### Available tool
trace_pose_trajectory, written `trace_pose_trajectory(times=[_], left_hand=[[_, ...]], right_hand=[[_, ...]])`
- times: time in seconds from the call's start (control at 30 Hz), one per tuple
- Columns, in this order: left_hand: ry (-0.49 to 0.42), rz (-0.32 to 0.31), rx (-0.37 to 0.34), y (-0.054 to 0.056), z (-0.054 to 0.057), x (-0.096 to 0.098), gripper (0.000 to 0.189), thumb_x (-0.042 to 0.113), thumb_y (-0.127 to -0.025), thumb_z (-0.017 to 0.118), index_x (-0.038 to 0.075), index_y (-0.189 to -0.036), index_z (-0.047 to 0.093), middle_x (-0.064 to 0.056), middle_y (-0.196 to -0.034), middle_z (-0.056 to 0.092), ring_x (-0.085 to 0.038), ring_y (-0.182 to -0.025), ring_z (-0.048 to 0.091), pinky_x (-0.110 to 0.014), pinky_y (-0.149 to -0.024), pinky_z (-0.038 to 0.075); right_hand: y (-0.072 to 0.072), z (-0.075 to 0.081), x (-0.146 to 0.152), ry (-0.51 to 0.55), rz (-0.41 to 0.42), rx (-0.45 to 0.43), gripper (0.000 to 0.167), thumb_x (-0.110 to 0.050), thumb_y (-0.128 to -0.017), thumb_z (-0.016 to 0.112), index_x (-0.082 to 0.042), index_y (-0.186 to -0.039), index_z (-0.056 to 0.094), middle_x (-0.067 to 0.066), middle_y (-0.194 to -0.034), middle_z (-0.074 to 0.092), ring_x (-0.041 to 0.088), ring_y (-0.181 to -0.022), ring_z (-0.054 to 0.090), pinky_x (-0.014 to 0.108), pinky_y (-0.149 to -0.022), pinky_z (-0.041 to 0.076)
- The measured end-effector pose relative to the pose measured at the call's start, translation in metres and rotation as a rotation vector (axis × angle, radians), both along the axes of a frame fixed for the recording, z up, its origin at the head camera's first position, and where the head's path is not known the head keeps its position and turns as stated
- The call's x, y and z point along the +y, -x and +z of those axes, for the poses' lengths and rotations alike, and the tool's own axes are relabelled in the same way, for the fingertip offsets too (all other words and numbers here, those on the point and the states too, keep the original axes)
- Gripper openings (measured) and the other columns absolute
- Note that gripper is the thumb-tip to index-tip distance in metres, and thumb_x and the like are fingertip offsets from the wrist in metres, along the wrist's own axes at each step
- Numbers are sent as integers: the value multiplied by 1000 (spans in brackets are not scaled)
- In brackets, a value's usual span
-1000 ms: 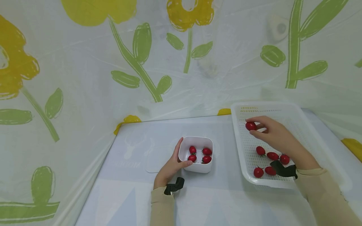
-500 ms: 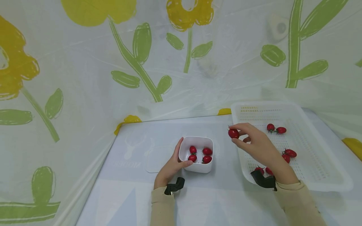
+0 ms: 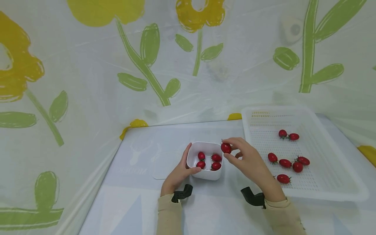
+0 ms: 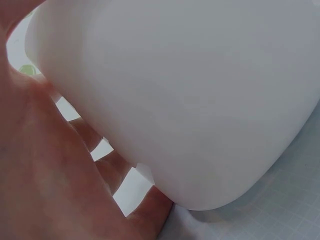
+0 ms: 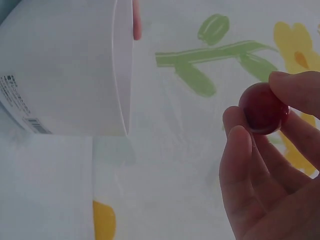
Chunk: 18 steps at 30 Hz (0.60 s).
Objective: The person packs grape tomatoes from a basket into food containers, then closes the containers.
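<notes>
Tomato; between right-hand fingers

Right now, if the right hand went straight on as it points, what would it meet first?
Likely the right side of the white square plastic box, red cherry tomato leading; height is unclear, so the right hand could pass over.

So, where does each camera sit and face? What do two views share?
Head-worn: faces forward and down onto box, basket; shows left hand, right hand, sleeves.
On left wrist: faces box's outside; shows left hand.
On right wrist: faces held tomato, box; shows right hand, another fingertip.
Head and right-wrist views share that tomato.
</notes>
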State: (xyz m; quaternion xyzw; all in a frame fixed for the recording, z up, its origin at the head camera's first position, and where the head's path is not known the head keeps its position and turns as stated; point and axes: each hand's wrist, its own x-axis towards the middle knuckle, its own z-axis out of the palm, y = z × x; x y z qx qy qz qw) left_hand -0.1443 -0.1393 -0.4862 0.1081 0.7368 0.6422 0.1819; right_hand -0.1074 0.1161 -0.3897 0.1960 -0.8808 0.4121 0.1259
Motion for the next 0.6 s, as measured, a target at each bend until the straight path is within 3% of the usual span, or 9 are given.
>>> trace_pose_trajectory(times=[0.2,0.43,0.6], left_hand=[[1,-4,-13,0,0,1,84,24,-79,66,57,-132,10,15,-142,13,-20,-128,19,-48,-96,32],[-18,-22,-26,-8,20,2,88,23,-79,66,45,-139,6,5,-145,13,-25,-129,20,-46,-97,31],[16,-27,-24,-11,29,3,89,28,-79,67,41,-141,4,3,-145,12,-26,-129,19,-45,-96,32]], right_hand=[[0,-8,-10,20,-24,21,42,-16,-78,69,-19,-117,55,-6,-111,54,9,-91,53,26,-66,49],[3,-16,-18,23,-34,2,41,-20,-79,69,-21,-118,55,-7,-113,53,9,-91,53,26,-66,48],[6,-24,-22,15,-45,-13,41,-20,-79,68,-22,-118,55,-7,-113,52,8,-91,52,28,-65,48]])
